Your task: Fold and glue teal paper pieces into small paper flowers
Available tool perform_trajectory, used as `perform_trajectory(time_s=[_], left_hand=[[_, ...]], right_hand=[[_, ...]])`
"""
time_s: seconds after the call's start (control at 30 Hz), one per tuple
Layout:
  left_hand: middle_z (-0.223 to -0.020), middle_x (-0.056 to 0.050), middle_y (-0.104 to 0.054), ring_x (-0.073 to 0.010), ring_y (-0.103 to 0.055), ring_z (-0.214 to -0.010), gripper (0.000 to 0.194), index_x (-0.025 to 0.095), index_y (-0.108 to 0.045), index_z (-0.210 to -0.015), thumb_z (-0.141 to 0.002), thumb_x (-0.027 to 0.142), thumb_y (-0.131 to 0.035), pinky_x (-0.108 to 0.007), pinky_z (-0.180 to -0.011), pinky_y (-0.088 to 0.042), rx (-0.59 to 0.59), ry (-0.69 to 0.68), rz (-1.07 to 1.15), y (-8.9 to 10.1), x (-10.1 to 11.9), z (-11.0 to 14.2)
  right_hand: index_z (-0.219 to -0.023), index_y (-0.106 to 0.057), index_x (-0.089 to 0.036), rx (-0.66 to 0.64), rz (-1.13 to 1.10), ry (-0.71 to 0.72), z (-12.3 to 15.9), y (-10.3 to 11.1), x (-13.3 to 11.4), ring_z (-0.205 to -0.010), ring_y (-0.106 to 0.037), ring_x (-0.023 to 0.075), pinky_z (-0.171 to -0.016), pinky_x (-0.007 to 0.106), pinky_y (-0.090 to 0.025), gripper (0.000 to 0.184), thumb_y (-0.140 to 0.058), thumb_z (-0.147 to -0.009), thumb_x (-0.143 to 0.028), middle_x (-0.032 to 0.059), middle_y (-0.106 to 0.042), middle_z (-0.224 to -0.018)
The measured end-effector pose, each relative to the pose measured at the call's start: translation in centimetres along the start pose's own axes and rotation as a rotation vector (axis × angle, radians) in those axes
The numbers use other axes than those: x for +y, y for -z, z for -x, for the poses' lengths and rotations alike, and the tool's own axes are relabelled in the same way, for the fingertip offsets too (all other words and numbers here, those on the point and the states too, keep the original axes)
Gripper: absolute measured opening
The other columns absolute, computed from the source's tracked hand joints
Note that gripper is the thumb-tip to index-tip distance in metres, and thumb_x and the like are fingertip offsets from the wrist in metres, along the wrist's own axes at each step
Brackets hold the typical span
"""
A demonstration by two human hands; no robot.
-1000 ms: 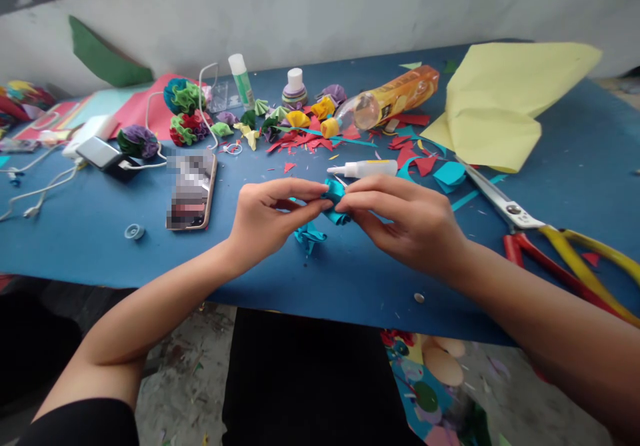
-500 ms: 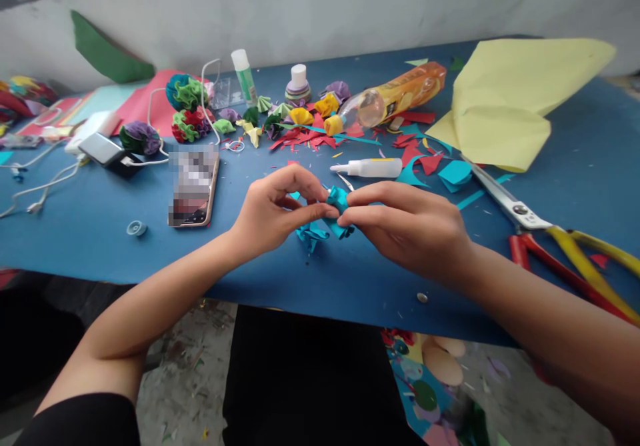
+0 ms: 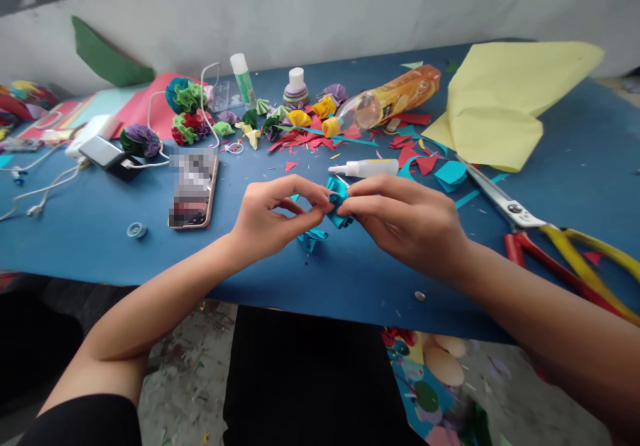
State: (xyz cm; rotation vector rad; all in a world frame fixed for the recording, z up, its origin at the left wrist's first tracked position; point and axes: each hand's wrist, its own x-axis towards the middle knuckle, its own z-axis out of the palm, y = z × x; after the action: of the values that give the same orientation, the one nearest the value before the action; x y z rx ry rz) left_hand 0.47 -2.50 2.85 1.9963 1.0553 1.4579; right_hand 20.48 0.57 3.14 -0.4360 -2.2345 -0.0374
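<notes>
Between my two hands is a small blue paper flower (image 3: 339, 201), crumpled and folded, held over the front part of the table. My left hand (image 3: 277, 216) pinches its left edge between thumb and forefinger. From the right, the thumb and fingers of my right hand (image 3: 405, 216) press on its other side. Below my left fingertips lies another folded blue paper piece (image 3: 313, 238) on the tabletop. Just behind my right hand rests a white glue bottle (image 3: 367, 168) on its side, its nozzle pointing left.
Large scissors (image 3: 523, 214) with red and yellow handles lie at right, beside yellow paper (image 3: 500, 99). A phone (image 3: 194, 189) and a grey cap (image 3: 137, 230) are at left. Red paper scraps (image 3: 310, 139), a drink bottle (image 3: 395, 96) and a glue stick (image 3: 243, 78) lie or stand farther back.
The blue paper flower has turned a little between my fingers, and my left fingertips have shifted slightly on it. Both hands stay in nearly the same place; the view has moved slightly.
</notes>
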Motion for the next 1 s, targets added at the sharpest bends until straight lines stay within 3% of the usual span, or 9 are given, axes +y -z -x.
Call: perform_trajectory(time_s=[0.3,0.67,1.0], left_hand=[[-0.077,0.000,-0.076,-0.0102,-0.073,-0.072,0.010,0.016,-0.063,-0.076,-0.076,0.007,-0.067,-0.011,-0.056,-0.057,0.060,-0.047,0.001,-0.27,0.27,0.15],[-0.072,0.002,-0.075,-0.0113,-0.072,-0.065,0.008,0.019,-0.060,-0.075,-0.076,0.015,-0.066,-0.014,-0.049,-0.057,0.100,0.076,0.000,-0.57,0.37,-0.02],[-0.071,0.002,-0.074,-0.0115,-0.073,-0.065,0.012,0.019,-0.061,-0.079,-0.074,0.011,-0.068,-0.013,-0.050,-0.057,0.095,0.086,0.049,-0.52,0.28,0.00]], right_hand=[[-0.095,-0.062,-0.025,0.005,0.015,-0.010,0.05,-0.09,-0.01,-0.086,-0.068,0.0115,-0.076,0.023,-0.056,0.018,-0.057,-0.088,-0.009,0.0006,-0.069,-0.093],[-0.095,-0.064,-0.025,-0.021,-0.004,-0.066,0.02,0.05,-0.21,-0.089,-0.068,0.0124,-0.079,0.024,-0.056,0.019,-0.055,-0.089,-0.009,0.0011,-0.070,-0.093],[-0.094,-0.061,-0.021,-0.024,0.004,-0.054,-0.15,-0.05,-0.24,-0.094,-0.068,0.0136,-0.080,0.025,-0.056,0.018,-0.054,-0.087,-0.006,0.0041,-0.071,-0.097]])
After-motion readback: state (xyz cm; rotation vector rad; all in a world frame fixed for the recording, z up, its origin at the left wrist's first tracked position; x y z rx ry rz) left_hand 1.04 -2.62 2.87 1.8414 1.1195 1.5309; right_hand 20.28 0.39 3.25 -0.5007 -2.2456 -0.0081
